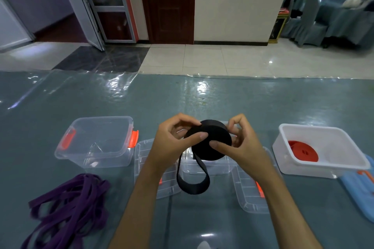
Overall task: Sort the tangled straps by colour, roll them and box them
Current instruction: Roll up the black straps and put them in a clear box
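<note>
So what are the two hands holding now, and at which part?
Both hold the black strap roll: the left hand pinches its left edge, the right hand grips its right side, thumb on the flat face. The loose tail hangs free.

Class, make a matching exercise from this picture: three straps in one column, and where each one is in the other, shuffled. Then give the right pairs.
Things:
1. black strap
2. purple strap
3. red strap

Places:
A. rolled, inside the white box
B. loose heap on the table
C. held as a roll by left hand and right hand

Pairs: 1-C, 2-B, 3-A
</note>
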